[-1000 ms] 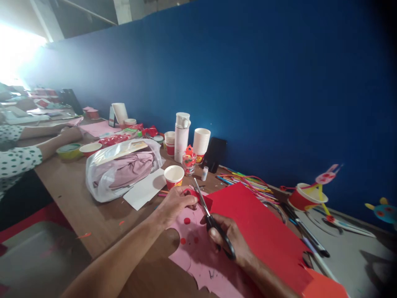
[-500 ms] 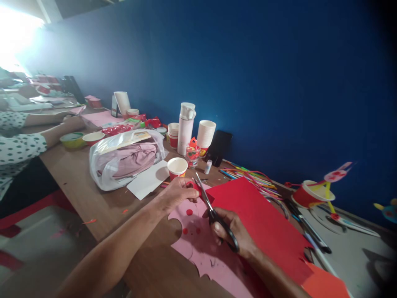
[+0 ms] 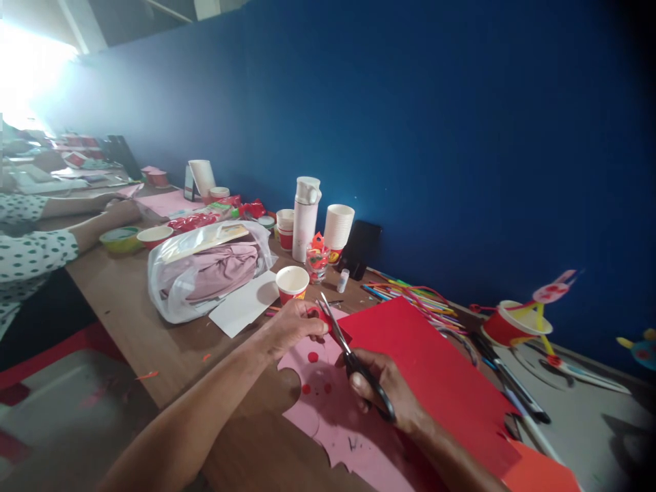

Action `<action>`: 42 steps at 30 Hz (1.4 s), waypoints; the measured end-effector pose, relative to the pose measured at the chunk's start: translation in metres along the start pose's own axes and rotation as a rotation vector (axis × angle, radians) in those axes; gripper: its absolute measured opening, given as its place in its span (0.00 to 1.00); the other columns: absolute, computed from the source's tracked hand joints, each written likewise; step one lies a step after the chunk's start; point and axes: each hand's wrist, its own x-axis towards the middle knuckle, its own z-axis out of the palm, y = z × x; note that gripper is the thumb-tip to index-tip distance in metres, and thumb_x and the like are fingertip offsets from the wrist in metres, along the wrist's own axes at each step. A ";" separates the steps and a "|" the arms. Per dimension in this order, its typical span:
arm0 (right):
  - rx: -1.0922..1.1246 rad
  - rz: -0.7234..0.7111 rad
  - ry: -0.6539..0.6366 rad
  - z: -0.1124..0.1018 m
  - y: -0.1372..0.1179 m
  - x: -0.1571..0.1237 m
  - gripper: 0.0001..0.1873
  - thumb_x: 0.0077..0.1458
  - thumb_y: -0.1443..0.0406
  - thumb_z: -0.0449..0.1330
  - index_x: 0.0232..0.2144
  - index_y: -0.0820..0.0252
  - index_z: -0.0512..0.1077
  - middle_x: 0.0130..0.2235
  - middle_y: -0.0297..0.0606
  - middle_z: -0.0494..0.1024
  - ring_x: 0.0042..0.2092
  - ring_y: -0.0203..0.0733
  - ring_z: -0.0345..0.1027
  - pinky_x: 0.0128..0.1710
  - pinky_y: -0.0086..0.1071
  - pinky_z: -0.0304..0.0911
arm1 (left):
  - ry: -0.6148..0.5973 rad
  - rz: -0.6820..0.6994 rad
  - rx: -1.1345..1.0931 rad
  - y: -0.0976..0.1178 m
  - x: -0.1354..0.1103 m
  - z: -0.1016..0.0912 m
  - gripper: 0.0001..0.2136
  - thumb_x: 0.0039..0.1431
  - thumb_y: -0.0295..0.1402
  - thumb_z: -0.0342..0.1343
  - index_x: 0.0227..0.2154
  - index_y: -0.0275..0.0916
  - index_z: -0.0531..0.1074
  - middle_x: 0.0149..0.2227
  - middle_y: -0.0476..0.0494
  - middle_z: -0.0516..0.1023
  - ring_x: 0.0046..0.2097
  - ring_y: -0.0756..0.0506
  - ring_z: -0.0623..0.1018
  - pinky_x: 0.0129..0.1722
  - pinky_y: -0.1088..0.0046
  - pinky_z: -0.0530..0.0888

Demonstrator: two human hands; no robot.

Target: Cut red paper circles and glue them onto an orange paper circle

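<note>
My left hand (image 3: 300,322) pinches a small piece of red paper (image 3: 340,329) above the pink sheet. Black-handled scissors (image 3: 373,384) are in my right hand (image 3: 382,376), their blades parted and pointing up and away, at the red piece. Beneath both hands lies a pink paper (image 3: 292,404) with scalloped cut edges and several red dots on it. A large red sheet (image 3: 410,355) lies to the right, partly behind my right hand and forearm. My left fingers hide part of the red piece.
Beyond my hands stand a paper cup (image 3: 292,281), a white bottle (image 3: 306,222) and stacked cups (image 3: 339,227). A plastic bag (image 3: 210,270) sits to the left; coloured pipe cleaners (image 3: 417,297) lie right. A co-worker's arms (image 3: 92,222) rest on the table at far left.
The view has shifted slightly, so the table things appear a little lower. Both hands stay in nearly the same place, with the scissors still at the red piece.
</note>
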 end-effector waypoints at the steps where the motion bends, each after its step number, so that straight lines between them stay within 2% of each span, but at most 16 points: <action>1: 0.000 0.003 0.005 0.000 0.000 0.000 0.27 0.43 0.46 0.61 0.33 0.65 0.69 0.17 0.27 0.62 0.17 0.29 0.54 0.17 0.24 0.51 | -0.001 -0.003 -0.004 0.000 0.000 0.000 0.02 0.41 0.26 0.57 0.19 0.33 0.73 0.18 0.47 0.72 0.23 0.50 0.72 0.26 0.75 0.66; 8: 0.010 -0.055 0.061 0.000 0.003 0.003 0.27 0.45 0.46 0.59 0.34 0.65 0.68 0.16 0.27 0.62 0.17 0.30 0.54 0.17 0.24 0.50 | -0.006 0.016 -0.106 -0.006 0.001 0.008 0.10 0.46 0.36 0.60 0.20 0.33 0.71 0.20 0.48 0.72 0.25 0.51 0.72 0.29 0.74 0.69; 10: 0.009 -0.069 0.071 0.001 0.002 0.003 0.27 0.46 0.45 0.59 0.34 0.64 0.69 0.17 0.27 0.63 0.17 0.30 0.54 0.17 0.24 0.49 | 0.025 0.034 -0.133 -0.008 0.001 0.013 0.11 0.46 0.37 0.60 0.20 0.33 0.71 0.21 0.48 0.72 0.25 0.51 0.72 0.29 0.74 0.69; 16: -0.014 -0.071 0.085 0.004 -0.001 0.000 0.29 0.44 0.44 0.59 0.34 0.63 0.69 0.17 0.27 0.62 0.18 0.30 0.53 0.18 0.25 0.49 | 0.116 0.085 -0.151 -0.010 -0.002 0.022 0.08 0.49 0.33 0.58 0.20 0.34 0.71 0.21 0.48 0.73 0.26 0.51 0.71 0.30 0.76 0.68; 21: -0.002 -0.085 0.032 0.004 0.001 0.001 0.27 0.45 0.45 0.58 0.35 0.63 0.68 0.18 0.27 0.62 0.18 0.29 0.53 0.19 0.25 0.49 | 0.175 0.105 -0.076 -0.006 -0.003 0.023 0.07 0.47 0.30 0.56 0.19 0.34 0.71 0.18 0.49 0.71 0.24 0.52 0.70 0.28 0.76 0.66; 30: 0.013 -0.062 0.014 0.004 0.002 0.001 0.27 0.45 0.46 0.59 0.35 0.64 0.68 0.18 0.27 0.62 0.18 0.29 0.53 0.19 0.25 0.52 | 0.099 0.057 -0.001 -0.001 -0.002 0.013 0.05 0.43 0.30 0.56 0.19 0.33 0.73 0.18 0.48 0.70 0.24 0.51 0.69 0.27 0.75 0.65; 42: -0.007 -0.012 0.011 0.002 0.005 0.000 0.27 0.44 0.46 0.60 0.34 0.66 0.68 0.17 0.26 0.60 0.17 0.29 0.52 0.17 0.23 0.50 | 0.015 0.028 0.035 -0.004 0.004 0.002 0.07 0.43 0.28 0.56 0.15 0.34 0.68 0.16 0.51 0.67 0.23 0.52 0.69 0.23 0.77 0.62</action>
